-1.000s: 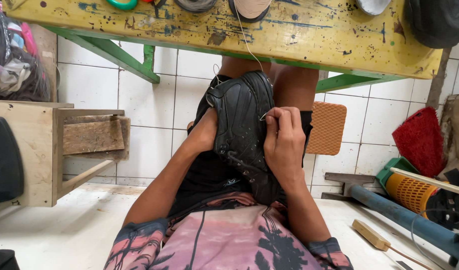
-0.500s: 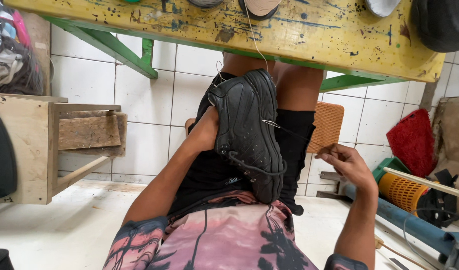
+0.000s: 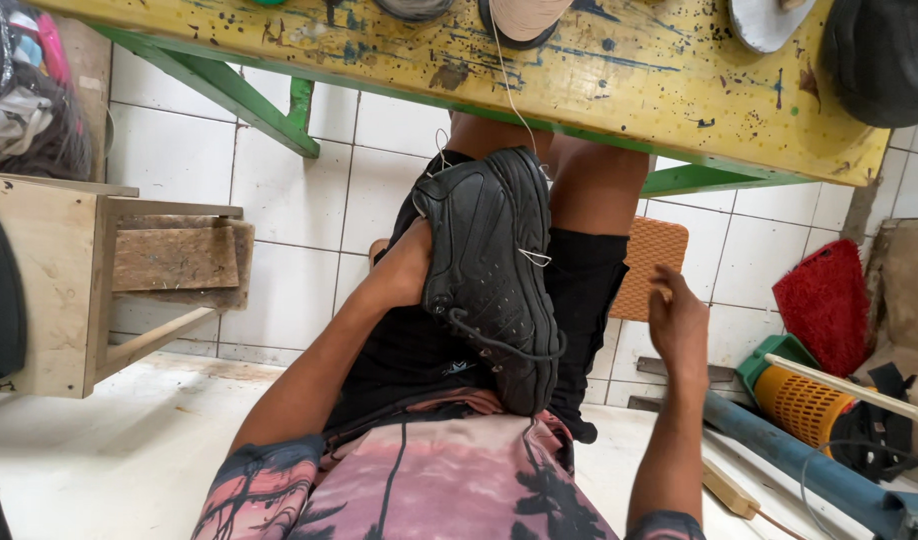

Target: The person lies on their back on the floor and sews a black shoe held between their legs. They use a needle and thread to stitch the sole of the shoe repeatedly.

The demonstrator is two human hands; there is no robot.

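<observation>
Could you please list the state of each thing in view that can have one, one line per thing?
Black shoe: propped upright on the lap, sole edge facing right, white thread stitched through its side.
Left hand: pressed against the shoe, fingers hidden behind it.
Right hand: raised off the shoe, fingers loosely curled, nothing visible in it.
Yellow table: paint-spattered, shoe parts lying on top.

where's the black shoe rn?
Head view, centre: the black shoe stands on end on the lap below the yellow table, left hand inside it.
</observation>
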